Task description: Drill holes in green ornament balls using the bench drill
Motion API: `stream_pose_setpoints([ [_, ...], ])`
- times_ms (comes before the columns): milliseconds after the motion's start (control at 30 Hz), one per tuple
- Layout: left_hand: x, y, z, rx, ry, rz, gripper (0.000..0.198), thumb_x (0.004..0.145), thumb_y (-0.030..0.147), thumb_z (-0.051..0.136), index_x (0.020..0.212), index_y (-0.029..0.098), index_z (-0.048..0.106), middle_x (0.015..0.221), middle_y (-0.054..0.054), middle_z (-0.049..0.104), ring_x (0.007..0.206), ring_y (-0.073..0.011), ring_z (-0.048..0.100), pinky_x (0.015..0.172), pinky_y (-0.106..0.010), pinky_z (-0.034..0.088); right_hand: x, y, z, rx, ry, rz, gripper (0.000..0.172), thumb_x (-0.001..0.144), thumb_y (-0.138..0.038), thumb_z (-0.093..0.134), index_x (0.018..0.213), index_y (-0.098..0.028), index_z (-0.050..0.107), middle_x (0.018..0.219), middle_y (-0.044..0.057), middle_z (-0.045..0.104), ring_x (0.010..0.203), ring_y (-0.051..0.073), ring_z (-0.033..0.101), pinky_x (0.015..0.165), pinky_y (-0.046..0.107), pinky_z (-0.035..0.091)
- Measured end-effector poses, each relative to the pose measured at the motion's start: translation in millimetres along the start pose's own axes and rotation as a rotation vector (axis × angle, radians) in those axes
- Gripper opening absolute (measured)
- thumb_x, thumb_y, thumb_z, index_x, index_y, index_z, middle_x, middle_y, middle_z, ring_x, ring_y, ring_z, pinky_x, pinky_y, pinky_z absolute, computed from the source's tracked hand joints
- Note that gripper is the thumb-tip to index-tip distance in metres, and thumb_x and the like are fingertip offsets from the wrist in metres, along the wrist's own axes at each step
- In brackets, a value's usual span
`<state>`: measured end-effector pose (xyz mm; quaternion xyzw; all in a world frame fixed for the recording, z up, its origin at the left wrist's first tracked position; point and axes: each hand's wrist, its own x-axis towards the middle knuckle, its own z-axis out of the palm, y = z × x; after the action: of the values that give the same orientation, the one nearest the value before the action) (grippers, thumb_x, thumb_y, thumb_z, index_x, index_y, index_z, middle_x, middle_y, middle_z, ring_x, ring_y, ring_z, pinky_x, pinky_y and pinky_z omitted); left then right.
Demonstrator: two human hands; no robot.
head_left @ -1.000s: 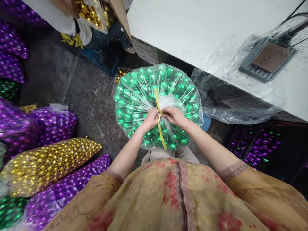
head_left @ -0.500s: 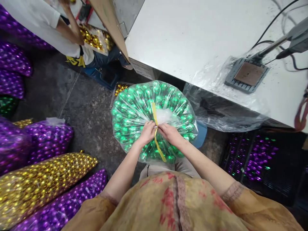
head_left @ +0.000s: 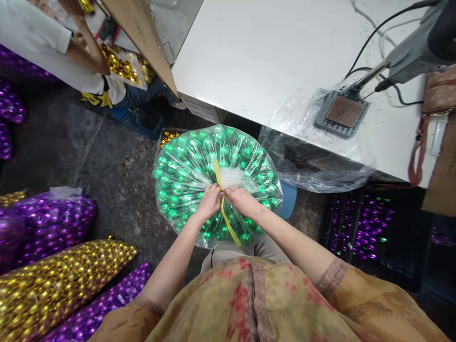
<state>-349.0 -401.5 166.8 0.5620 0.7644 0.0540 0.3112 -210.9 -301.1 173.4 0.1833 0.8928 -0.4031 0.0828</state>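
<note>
Concrete floor (head_left: pixel 117 180) lies below a white table (head_left: pixel 267 57). On the person's knees rests a bag (head_left: pixel 185 166) of green balls, gathered neck facing up within reach. Left hand (head_left: pixel 210 202) and right hand (head_left: pixel 242 199) meet there, fingers pinching the yellow tie (head_left: pixel 228 223), holding the plastic bunched.

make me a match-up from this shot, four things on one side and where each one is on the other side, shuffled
1 bag of green balls
2 yellow strip
3 grey pad
4 bag of gold balls

a on the white table
b on the floor, far left
c pinched by left hand and right hand
d below the table's edge, before the person

Pairs: 1-d, 2-c, 3-a, 4-b
</note>
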Motion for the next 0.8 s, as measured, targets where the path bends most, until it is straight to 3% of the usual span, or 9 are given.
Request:
stream_pose_setpoints([
  [167, 1.8, 2.8, -1.0, 0.039, 0.003, 0.013, 0.019, 0.083, 0.006, 0.043, 0.081, 0.020, 0.056, 0.097, -0.011, 0.060, 0.095, -0.0270, 0.054, 0.087, -0.041, 0.043, 4.6, -9.9, -7.1, -0.041, -0.051, 0.058, 0.029, 0.088, -0.002, 0.038, 0.107, -0.009, 0.060, 0.096, 0.015, 0.068, 0.089, 0.024, 0.068, 0.076, 0.033, 0.053],
  [433, 0.3, 13.4, -8.0, 0.183, -0.013, 0.038, 0.018, 0.092, 0.016, 0.040, 0.086, 0.020, 0.056, 0.096, -0.011, 0.058, 0.091, -0.0282, 0.051, 0.086, -0.043, 0.041, -0.6, -13.8, 0.7, -0.028, -0.004, 0.174, 0.028, 0.088, -0.002, 0.037, 0.106, -0.008, 0.057, 0.099, 0.018, 0.065, 0.089, 0.025, 0.066, 0.073, 0.033, 0.051],
  [633, -1.0, 13.7, -11.7, 0.142, -0.024, 0.029, 0.019, 0.093, 0.017, 0.040, 0.089, 0.020, 0.058, 0.095, -0.009, 0.058, 0.091, -0.0261, 0.051, 0.087, -0.041, 0.042, 7.3, 5.8, 12.1, 0.052, 0.054, 0.059, 0.015, 0.095, -0.016, 0.042, 0.098, -0.012, 0.056, 0.092, 0.011, 0.063, 0.081, 0.019, 0.062, 0.073, 0.029, 0.046],
  [800, -2.7, 8.3, -12.2, -0.030, -0.028, 0.017, 0.015, 0.091, 0.018, 0.045, 0.085, 0.020, 0.058, 0.097, -0.007, 0.061, 0.092, -0.0232, 0.054, 0.089, -0.038, 0.043, 7.7, 20.0, 13.8, 0.083, 0.084, -0.129, 0.008, 0.092, -0.016, 0.046, 0.095, -0.014, 0.053, 0.091, 0.008, 0.060, 0.084, 0.016, 0.057, 0.075, 0.027, 0.043],
])
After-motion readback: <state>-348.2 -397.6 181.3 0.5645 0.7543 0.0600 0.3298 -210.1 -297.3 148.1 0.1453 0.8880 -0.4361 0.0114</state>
